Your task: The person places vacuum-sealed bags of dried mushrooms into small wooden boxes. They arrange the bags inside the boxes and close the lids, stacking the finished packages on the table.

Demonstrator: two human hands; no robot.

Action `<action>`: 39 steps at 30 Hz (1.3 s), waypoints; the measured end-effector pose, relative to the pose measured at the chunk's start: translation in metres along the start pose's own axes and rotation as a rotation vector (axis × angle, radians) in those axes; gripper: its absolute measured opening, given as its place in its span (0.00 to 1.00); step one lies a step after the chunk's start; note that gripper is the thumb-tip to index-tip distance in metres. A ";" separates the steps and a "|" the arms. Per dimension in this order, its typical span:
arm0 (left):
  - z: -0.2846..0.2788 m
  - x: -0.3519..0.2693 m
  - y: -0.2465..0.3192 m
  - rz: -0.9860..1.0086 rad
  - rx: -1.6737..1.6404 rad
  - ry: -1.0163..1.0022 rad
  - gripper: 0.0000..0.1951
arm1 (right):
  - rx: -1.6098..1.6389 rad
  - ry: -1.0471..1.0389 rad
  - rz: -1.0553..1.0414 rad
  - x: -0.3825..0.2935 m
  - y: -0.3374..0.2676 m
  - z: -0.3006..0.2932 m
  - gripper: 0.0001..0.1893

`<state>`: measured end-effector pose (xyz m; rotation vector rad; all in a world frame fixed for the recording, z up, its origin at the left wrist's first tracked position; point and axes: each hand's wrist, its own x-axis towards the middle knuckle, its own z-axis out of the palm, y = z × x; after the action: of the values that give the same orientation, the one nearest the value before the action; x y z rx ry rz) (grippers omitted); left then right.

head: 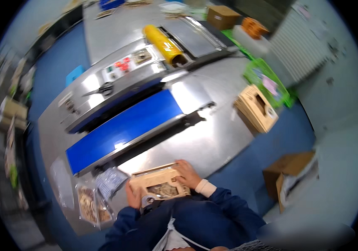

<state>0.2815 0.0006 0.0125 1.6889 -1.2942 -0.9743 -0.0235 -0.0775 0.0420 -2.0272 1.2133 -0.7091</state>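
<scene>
A light brown cardboard window box (pixel 163 175) lies in front of my body at the near edge of the steel table. Pale pieces, possibly dried food, show through its window. My left hand (pixel 133 196) grips its left end, and my right hand (pixel 189 175) holds its upper right corner. Left of the box are a clear bag with blue print (pixel 111 182) and clear packs of pale beige pieces (pixel 88 207). Beyond it runs a short blue conveyor belt (pixel 128 125).
A yellow film roll (pixel 163 44) sits on the wrapping machine. Scissors (pixel 105 90) lie on its steel top. At the table's right stand similar window boxes (pixel 257 108) beside a green plastic basket (pixel 268 83). An opened carton (pixel 287 166) stands at the lower right.
</scene>
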 end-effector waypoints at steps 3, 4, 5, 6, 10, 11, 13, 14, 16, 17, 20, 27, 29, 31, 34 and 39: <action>0.012 0.032 -0.015 -0.066 0.284 0.000 0.32 | 0.039 -0.064 0.163 0.016 0.021 0.020 0.25; 0.011 0.038 -0.006 -0.079 0.185 -0.018 0.33 | 0.085 -0.090 0.194 0.018 0.022 0.018 0.26; 0.007 0.044 -0.034 0.007 0.233 -0.003 0.36 | 0.131 -0.117 0.226 0.022 0.022 0.018 0.27; 0.006 0.050 -0.038 -0.121 -0.018 -0.076 0.38 | 0.116 -0.101 0.226 0.025 0.028 0.019 0.27; 0.011 0.060 -0.019 -0.399 -0.268 -0.187 0.44 | 0.375 -0.042 0.373 0.015 0.064 0.020 0.26; 0.012 0.064 0.020 -0.568 -0.482 -0.255 0.39 | 0.518 -0.012 0.450 0.011 0.076 0.015 0.26; 0.020 0.056 -0.002 -0.466 -0.536 -0.350 0.31 | 0.663 -0.028 0.453 0.004 0.082 0.003 0.24; 0.027 0.053 -0.010 -0.465 -0.607 -0.340 0.29 | 0.556 -0.120 0.528 0.002 0.077 -0.007 0.25; 0.040 0.047 -0.005 -0.496 -0.752 -0.320 0.25 | 0.622 -0.151 0.589 -0.007 0.069 -0.016 0.24; 0.043 0.047 0.002 -0.506 -0.825 -0.303 0.23 | 0.651 -0.143 0.606 -0.005 0.061 -0.020 0.23; 0.047 0.047 0.007 -0.531 -0.817 -0.285 0.22 | 0.683 -0.142 0.605 -0.011 0.065 -0.020 0.21; 0.056 0.058 0.022 -0.426 -0.818 -0.146 0.15 | 0.369 0.041 0.404 0.017 0.027 -0.045 0.16; 0.058 0.060 0.038 -0.490 -0.935 -0.128 0.16 | 0.183 0.067 0.218 0.030 0.026 -0.071 0.21; 0.066 0.066 0.044 -0.540 -1.002 -0.099 0.21 | -0.179 0.206 0.120 0.040 0.050 -0.113 0.21; 0.082 0.068 0.036 -0.572 -0.724 -0.249 0.26 | -0.644 0.472 0.198 0.037 0.102 -0.197 0.25; 0.099 0.074 0.034 -0.407 -0.353 -0.215 0.26 | -0.917 0.414 0.728 -0.005 0.196 -0.304 0.29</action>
<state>0.1930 -0.0899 -0.0041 1.6270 -0.8490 -1.5596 -0.3530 -0.2217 0.0844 -1.8381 2.6914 -0.1923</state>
